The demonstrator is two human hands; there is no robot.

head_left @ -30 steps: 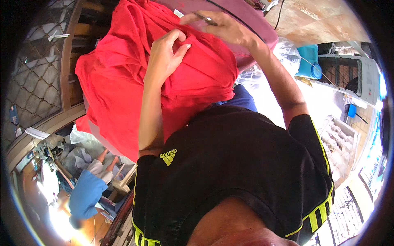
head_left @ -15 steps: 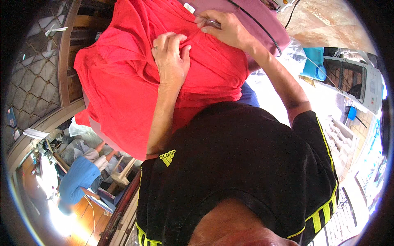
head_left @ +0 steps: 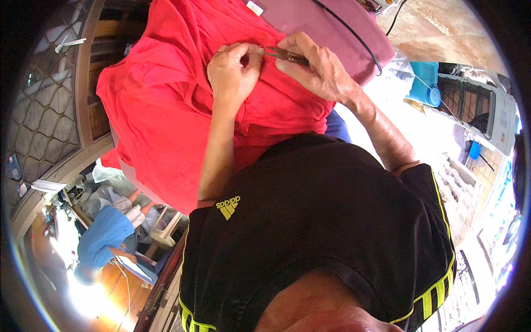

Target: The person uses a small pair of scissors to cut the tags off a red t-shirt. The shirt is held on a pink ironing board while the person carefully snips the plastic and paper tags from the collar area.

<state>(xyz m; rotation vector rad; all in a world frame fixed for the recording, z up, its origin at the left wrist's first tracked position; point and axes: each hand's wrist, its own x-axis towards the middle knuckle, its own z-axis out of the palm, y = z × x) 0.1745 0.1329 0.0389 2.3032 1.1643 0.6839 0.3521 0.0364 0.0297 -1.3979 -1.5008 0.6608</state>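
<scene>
A large red cloth (head_left: 160,127), loosely folded and wrinkled, lies over a mauve padded surface (head_left: 332,33). My left hand (head_left: 235,74) rests on the cloth with thumb and forefinger pinched together on a bit of it. Close by on the right, my right hand (head_left: 318,66) is closed around a pair of small metal thread snips (head_left: 289,55). Their pointed tips face left, toward the pinched fingers, with a small gap between. Whether a thread runs between the fingers is too small to tell.
A black cord (head_left: 351,32) crosses the mauve surface. Off to the right are a light blue container (head_left: 423,83) and a white-framed appliance (head_left: 500,119). Another person in a blue shirt (head_left: 105,235) sits at lower left, near a metal lattice gate (head_left: 41,105).
My right hand has drawn slightly right and turned, so the snips' tips now show. The left hand's thumb and forefinger have closed into a pinch.
</scene>
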